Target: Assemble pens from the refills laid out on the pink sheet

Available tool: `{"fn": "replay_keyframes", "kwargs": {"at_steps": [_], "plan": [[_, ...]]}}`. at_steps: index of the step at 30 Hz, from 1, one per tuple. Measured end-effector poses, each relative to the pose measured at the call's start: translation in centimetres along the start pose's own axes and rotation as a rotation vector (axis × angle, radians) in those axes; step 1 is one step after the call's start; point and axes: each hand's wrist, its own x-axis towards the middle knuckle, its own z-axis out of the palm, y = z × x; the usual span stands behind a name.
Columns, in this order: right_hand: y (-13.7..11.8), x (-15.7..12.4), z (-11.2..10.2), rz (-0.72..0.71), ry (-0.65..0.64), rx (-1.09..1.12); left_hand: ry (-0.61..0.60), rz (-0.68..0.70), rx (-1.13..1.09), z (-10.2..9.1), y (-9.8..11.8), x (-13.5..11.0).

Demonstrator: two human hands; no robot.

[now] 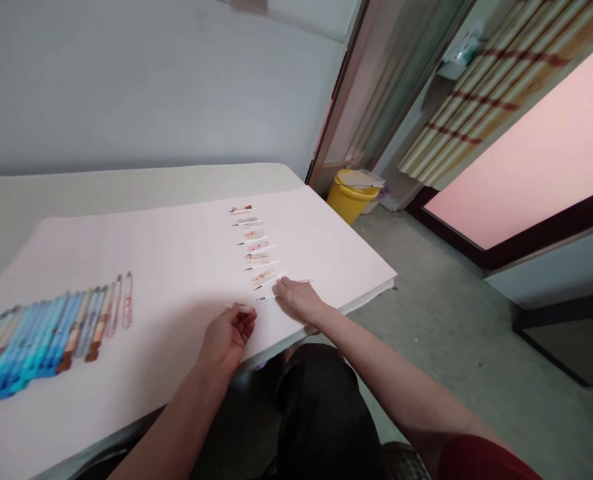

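Observation:
My left hand (229,337) is raised just over the near part of the table, its fingers closed on a short whitish pen part (243,309). To its right, my right hand (299,298) rests low at the near end of a column of pen parts, fingers pressed together. What they grip is hidden, though a thin piece shows beyond the knuckles. A pen refill (266,298) lies by its fingertips, dark tip to the left. Farther up the column lie small sets of refills and clear barrels, such as a pinkish barrel (259,246).
Many blue, brown and clear pens (51,333) lie side by side at the left, blurred. The white sheet (176,247) covers most of the table (126,183). A yellow bin (351,195) stands past the right edge. My knee (326,400) is under the front edge.

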Motion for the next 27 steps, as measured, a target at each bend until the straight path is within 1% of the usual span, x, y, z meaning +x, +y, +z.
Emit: {"fn": "replay_keyframes", "kwargs": {"at_steps": [3, 6, 8, 11, 14, 17, 21, 24, 27], "plan": [[-0.3, 0.2, -0.6, 0.014, 0.004, 0.005, 0.001, 0.021, -0.033, -0.4, 0.7, -0.1], [-1.0, -0.8, -1.7, 0.051, 0.041, 0.024, 0.008, 0.025, -0.075, -1.0, 1.5, -0.1], [-2.0, -1.8, -2.5, 0.051, 0.116, 0.112, -0.007, 0.019, -0.103, -1.3, 2.1, -0.1], [-3.9, -3.6, -3.4, -0.004, 0.246, 0.312, -0.049, 0.016, -0.135, -1.7, 2.8, -0.1], [-5.6, -4.6, -3.6, -0.051, 0.297, 0.393, -0.085, 0.025, -0.161, -1.9, 3.3, -0.4], [-6.6, -4.9, -3.4, -0.063, 0.308, 0.376, -0.125, 0.030, -0.169, -2.1, 3.5, -0.9], [-7.2, -4.9, -3.4, -0.067, 0.296, 0.337, -0.168, 0.059, -0.122, -2.3, 3.7, -1.6], [-7.5, -5.2, -3.7, -0.061, 0.278, 0.319, -0.183, 0.116, -0.047, -2.4, 3.6, -2.2], [-7.8, -5.4, -4.0, -0.035, 0.259, 0.307, -0.217, 0.207, 0.051, -2.2, 3.5, -2.8]]}}
